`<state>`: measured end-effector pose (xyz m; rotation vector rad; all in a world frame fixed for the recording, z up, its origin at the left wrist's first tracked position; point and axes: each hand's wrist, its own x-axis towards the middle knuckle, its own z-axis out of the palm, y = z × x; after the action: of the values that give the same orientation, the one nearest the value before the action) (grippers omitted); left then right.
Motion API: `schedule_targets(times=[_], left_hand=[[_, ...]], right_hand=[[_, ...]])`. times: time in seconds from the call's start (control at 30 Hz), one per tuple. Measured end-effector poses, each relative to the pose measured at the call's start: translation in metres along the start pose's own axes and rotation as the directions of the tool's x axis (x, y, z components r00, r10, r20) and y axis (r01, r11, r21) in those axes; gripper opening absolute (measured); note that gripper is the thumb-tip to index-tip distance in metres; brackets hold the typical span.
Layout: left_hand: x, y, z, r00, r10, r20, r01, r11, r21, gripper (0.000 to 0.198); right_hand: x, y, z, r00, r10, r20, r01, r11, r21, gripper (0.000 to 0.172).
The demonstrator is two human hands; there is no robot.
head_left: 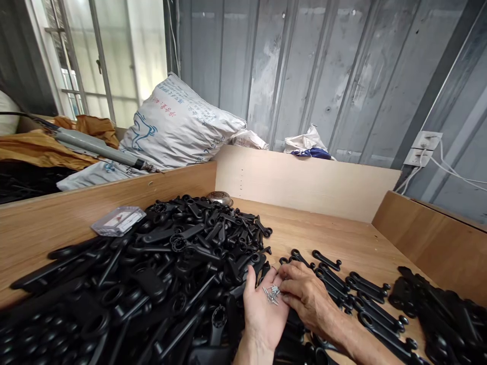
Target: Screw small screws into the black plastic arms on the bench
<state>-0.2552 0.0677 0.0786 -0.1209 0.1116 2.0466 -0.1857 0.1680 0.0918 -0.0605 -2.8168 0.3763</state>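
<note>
Palm up, my left hand (262, 306) carries a small heap of silvery screws (272, 294) in its hollow, the thumb held out to the side. My right hand (304, 291) reaches in from the right, its fingers bent together at the edge of the screws and against my left fingers. Its fingertips are partly hidden, so what they pinch does not show. Both hands are above the table between a large heap of black plastic crank-shaped parts (190, 243) on the left and rows of similar black arms (365, 286) on the right.
A clear plastic box (118, 221) rests on the heap's left side, and a round metal dish (219, 198) sits behind it. Wooden boards (304, 182) wall in the table. Another black pile (441, 314) lies far right. A printed white sack (178, 121) and a grey power tool (95, 147) lie beyond.
</note>
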Motion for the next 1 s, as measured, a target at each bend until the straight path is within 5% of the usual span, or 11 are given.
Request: schedule_targets(times=[0.17, 0.33, 0.57, 1.0], left_hand=[[-0.002, 0.001, 0.001, 1.0, -0.01, 0.0, 0.01, 1.0, 0.006, 0.05], [0.001, 0.004, -0.001, 0.998, 0.039, -0.05, -0.038, 0.999, 0.028, 0.059], [0.005, 0.007, -0.006, 0.988, 0.109, -0.111, -0.105, 0.993, 0.047, 0.066], [0.004, 0.003, -0.004, 0.984, 0.1, -0.148, -0.089, 0.993, 0.076, 0.067]], right_hand=[[0.002, 0.0, 0.001, 0.999, -0.002, -0.035, 0.004, 0.998, 0.067, 0.018], [0.001, 0.01, -0.011, 0.989, 0.14, -0.047, -0.129, 0.973, 0.189, 0.02], [-0.023, 0.042, -0.009, 0.938, 0.318, 0.14, -0.335, 0.935, 0.114, 0.019], [-0.034, 0.044, -0.002, 0.903, 0.361, 0.232, -0.365, 0.931, -0.024, 0.019]])
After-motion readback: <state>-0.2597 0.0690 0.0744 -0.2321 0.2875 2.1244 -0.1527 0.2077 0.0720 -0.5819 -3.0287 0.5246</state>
